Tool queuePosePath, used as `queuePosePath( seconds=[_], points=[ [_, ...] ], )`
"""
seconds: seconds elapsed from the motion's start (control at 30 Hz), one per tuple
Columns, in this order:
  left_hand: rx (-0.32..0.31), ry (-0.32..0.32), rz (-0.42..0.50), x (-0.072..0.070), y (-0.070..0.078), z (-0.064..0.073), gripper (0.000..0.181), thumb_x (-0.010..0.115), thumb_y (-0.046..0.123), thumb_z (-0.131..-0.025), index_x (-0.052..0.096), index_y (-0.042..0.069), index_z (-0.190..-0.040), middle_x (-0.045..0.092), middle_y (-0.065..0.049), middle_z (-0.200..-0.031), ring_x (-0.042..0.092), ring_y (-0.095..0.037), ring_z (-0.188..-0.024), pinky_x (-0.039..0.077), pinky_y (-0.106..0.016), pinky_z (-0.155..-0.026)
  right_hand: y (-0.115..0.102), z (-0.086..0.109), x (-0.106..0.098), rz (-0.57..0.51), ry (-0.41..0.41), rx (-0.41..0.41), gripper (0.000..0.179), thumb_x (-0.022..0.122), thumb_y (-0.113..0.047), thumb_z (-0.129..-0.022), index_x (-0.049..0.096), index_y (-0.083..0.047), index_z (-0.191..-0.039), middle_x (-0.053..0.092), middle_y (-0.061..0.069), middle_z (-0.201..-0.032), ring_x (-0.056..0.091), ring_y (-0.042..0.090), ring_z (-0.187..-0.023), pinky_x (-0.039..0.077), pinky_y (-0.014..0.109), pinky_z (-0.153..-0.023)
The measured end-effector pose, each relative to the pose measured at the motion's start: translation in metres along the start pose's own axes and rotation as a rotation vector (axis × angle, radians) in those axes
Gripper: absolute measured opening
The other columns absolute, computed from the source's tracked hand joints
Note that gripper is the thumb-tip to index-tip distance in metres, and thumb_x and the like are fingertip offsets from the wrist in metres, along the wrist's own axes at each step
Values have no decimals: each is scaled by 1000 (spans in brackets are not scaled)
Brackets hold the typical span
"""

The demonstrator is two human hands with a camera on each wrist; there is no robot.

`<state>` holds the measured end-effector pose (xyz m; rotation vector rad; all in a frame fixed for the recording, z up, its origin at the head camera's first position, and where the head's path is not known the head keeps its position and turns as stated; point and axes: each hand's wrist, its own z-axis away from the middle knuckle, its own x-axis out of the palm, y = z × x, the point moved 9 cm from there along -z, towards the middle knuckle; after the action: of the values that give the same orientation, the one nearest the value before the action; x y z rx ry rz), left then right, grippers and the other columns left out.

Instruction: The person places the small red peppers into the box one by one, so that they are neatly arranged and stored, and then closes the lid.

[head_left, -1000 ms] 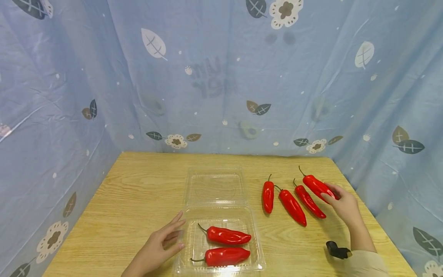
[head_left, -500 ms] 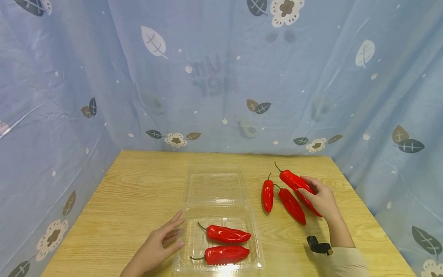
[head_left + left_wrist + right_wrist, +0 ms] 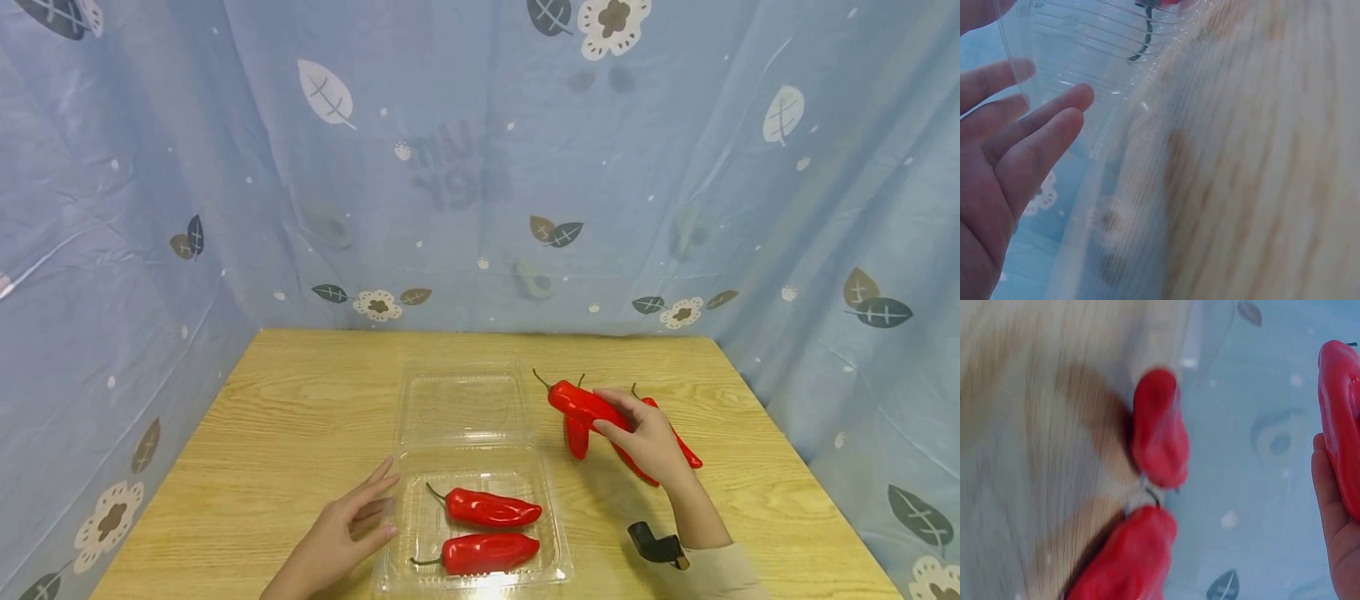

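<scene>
In the head view my right hand grips a red chili pepper by its lower end, stem pointing up and left. This pepper passes over other red peppers on the table and partly hides them. The right wrist view shows the held pepper against the fingers, raised above the tabletop. At the left wall of a clear plastic clamshell box, my left hand rests with relaxed fingers touching the side. Inside the box lie two red peppers, an upper one and a lower one, stems to the left.
The clear lid lies folded back behind the box. Three red peppers rest on the wooden table: one at left, one mostly under my hand, one at right. A blue patterned curtain surrounds the table.
My right hand has carried its pepper leftward from the far right of the group, across the other peppers. My left hand and the box have stayed put.
</scene>
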<state>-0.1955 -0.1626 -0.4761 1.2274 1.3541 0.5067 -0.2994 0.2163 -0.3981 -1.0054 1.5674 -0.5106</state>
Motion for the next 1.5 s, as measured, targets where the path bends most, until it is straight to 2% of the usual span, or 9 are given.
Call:
queuePosePath(
  seconds=[0.1,0.2,0.37,0.47,0.67,0.77,1.0,1.3,1.5],
  points=[
    [-1,1,-1,0,-1,0,59,66,18,-90,41,2,-141,22,-16,-156,53,-40,-119,54,-37,-93,-7,1,12,-20,-26,-20,44,71,-20,-86,59,-11,-127,65,13,-119,61,7,-90,55,19,-70],
    [4,0,-3,0,-1,0,59,66,17,-90,41,2,-141,22,-16,-156,53,-40,-119,53,-36,-93,-14,2,24,-33,-50,-40,43,72,-17,-85,61,-9,-125,65,14,-118,61,10,-87,54,20,-68],
    [-7,-3,4,0,-1,1,59,66,18,-89,41,2,-141,22,-16,-156,53,-39,-119,54,-34,-92,-21,4,45,-26,-97,-49,43,74,-20,-83,62,-14,-124,64,11,-118,60,13,-87,53,21,-68],
    [-8,-4,6,0,-1,1,60,67,17,-89,41,2,-141,22,-16,-156,54,-39,-118,55,-33,-91,-25,6,57,-30,-125,-63,43,74,-21,-82,62,-15,-124,65,9,-119,60,13,-92,55,20,-72],
    [13,-1,-4,-1,1,0,59,67,16,-89,41,1,-140,22,-18,-155,53,-40,-119,54,-34,-91,-32,7,79,-70,-200,-117,44,72,-20,-85,61,-7,-124,65,11,-119,61,10,-94,56,20,-74],
    [17,1,-7,-1,1,0,59,67,16,-89,42,0,-140,23,-18,-155,52,-40,-119,54,-35,-91,-35,7,89,-74,-239,-130,44,71,-21,-86,60,-6,-125,64,12,-120,62,14,-97,56,20,-76],
    [17,-1,-15,-1,1,-1,59,66,17,-89,41,1,-141,22,-16,-155,49,-39,-123,53,-35,-93,-45,8,106,-19,-276,-185,44,71,-23,-86,61,-7,-125,64,7,-124,61,24,-111,55,26,-90],
    [27,4,-31,-1,0,0,59,66,19,-90,42,2,-141,23,-15,-156,48,-39,-123,54,-35,-93,-48,11,123,31,-318,-192,40,70,-19,-86,61,-10,-124,63,7,-126,60,25,-114,54,34,-94],
    [18,-8,-7,0,0,0,59,65,19,-91,40,1,-141,22,-16,-156,48,-40,-124,53,-37,-94,-49,12,132,92,-349,-198,39,70,-15,-86,61,-8,-123,65,6,-120,62,22,-107,55,35,-91]
  ],
)
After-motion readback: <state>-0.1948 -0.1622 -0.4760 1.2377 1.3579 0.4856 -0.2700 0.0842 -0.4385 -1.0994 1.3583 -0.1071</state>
